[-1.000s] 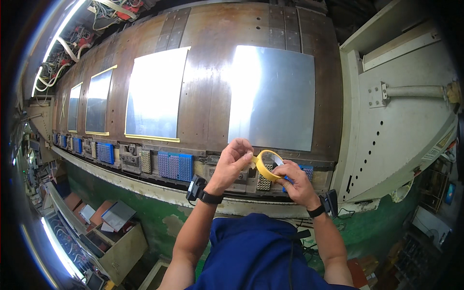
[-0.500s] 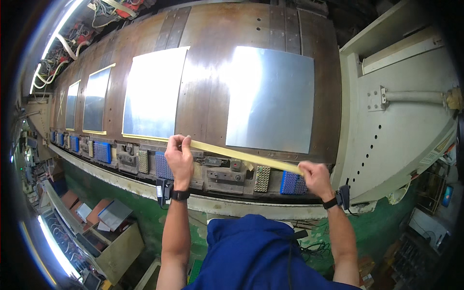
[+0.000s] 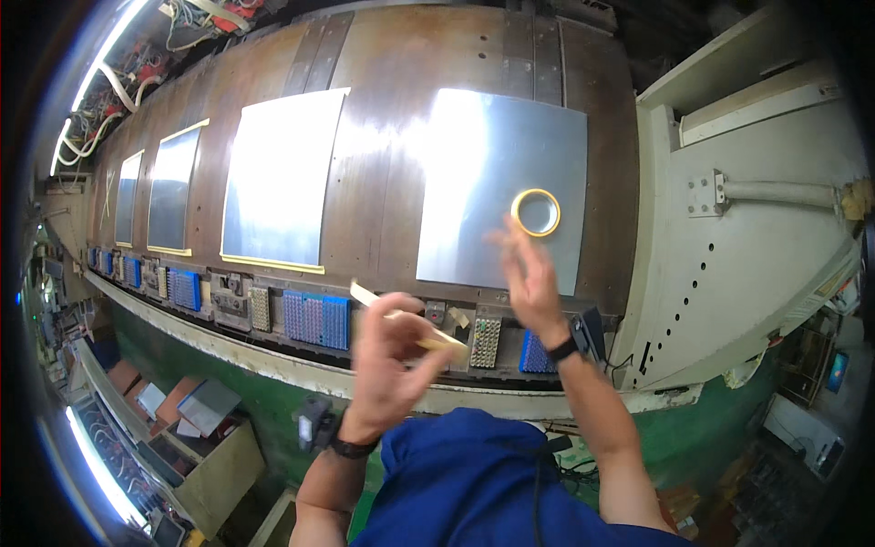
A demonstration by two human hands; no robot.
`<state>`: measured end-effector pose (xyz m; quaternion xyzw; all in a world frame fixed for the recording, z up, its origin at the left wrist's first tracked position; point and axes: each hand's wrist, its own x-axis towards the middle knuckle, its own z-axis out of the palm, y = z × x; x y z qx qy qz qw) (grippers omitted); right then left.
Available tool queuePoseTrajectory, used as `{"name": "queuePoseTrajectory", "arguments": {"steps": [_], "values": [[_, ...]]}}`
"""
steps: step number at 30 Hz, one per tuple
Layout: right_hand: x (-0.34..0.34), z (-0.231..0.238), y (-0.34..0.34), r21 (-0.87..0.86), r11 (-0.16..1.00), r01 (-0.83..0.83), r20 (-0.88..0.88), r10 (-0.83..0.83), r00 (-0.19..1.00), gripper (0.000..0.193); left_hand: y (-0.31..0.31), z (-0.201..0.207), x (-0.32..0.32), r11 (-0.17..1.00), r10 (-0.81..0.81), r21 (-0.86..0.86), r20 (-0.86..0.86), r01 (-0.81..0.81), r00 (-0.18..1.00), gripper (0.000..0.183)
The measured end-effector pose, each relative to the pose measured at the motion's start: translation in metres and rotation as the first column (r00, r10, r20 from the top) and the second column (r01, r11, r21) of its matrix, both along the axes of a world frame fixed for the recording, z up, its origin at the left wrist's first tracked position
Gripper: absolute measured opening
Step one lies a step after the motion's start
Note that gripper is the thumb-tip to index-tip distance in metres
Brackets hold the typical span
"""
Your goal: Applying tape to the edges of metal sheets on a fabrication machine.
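Between the fingers of my left hand (image 3: 390,360) is a pale yellow strip of tape (image 3: 448,343), its ends sticking out on both sides. The hand is closed round it and blurred, above the near edge of the machine bed. My right hand (image 3: 530,278) reaches over the nearest metal sheet (image 3: 456,201) with its fingers apart and nothing in them. Just beyond its fingertips a yellow roll of tape (image 3: 556,219) lies flat on that sheet. No tape shows along this sheet's edges. To its left, another metal sheet (image 3: 284,182) has yellow tape along its edges.
Two smaller taped sheets, one of them a dark sheet (image 3: 173,191), lie further left on the brown machine bed (image 3: 387,201). Blue pegged blocks (image 3: 316,319) and metal clamps line the near edge. A pale machine frame (image 3: 747,264) stands at the right.
The tape stretched between both hands is now a strip bunched in my left hand, which moved nearer me. My right hand moved left and away, and the roll now lies on the sheet.
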<state>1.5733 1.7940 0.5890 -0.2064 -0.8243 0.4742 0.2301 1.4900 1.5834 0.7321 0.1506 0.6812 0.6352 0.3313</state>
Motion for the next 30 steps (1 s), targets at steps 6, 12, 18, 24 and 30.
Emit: {"name": "queuePoseTrajectory", "arguments": {"steps": [6, 12, 18, 24, 30], "values": [[0.058, 0.055, -0.028, -0.849, 0.484, -0.211, 0.024, 0.435, 0.9, 0.02, -0.02, -0.045, -0.02, 0.98, 0.084, -0.167, -0.127, -0.104, 0.988, 0.018], [0.133, -0.033, 0.025, -0.34, 0.925, 0.171, 0.365, -0.038, 0.93, 0.014, -0.039, -0.159, -0.034, 0.864, -0.064, -0.462, -0.493, -0.2, 0.868, 0.012], [0.139, -0.077, 0.054, -0.127, 0.953, 0.276, 0.442, -0.195, 0.876, 0.02, -0.001, -0.21, -0.026, 0.784, -0.332, -0.61, -0.571, -0.117, 0.751, 0.014], [0.137, -0.089, 0.057, -0.123, 0.947, 0.297, 0.446, -0.214, 0.869, 0.021, 0.008, -0.225, -0.036, 0.754, -0.406, -0.647, -0.597, -0.116, 0.692, 0.012], [0.132, -0.095, 0.056, -0.096, 0.942, 0.321, 0.426, -0.252, 0.869, 0.02, 0.007, -0.227, -0.037, 0.755, -0.404, -0.644, -0.601, -0.119, 0.69, 0.011]]}}
